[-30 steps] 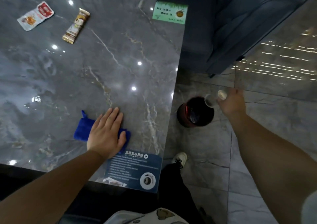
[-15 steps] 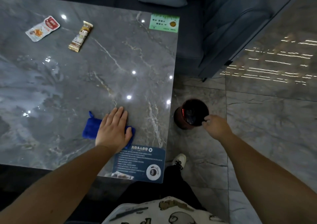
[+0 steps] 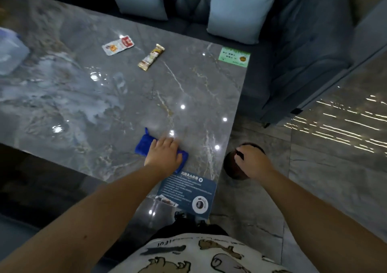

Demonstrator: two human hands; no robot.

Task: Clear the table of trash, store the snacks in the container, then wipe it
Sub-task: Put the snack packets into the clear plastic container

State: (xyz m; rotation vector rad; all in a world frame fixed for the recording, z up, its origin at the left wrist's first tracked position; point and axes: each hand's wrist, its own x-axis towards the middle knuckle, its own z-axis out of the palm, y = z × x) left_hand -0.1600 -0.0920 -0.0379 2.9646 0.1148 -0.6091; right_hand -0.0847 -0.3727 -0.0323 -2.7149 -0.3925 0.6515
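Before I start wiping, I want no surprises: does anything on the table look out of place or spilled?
No spill shows. Two things still lie on the grey marble table: a white and red snack sachet and a gold and brown wrapped snack bar, apart, at the far side. The left hand rests on the blue cloth.

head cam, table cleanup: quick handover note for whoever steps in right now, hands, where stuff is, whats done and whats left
Left hand: flat on the blue cloth near the table edge.
Right hand: over the dark bin on the floor beside the table; whether it holds anything cannot be told.
On the table: red-and-white packet, snack bar, clear container at the far left.
Done: no trash is seen on the table.
Left: both snacks into the container, then wiping.
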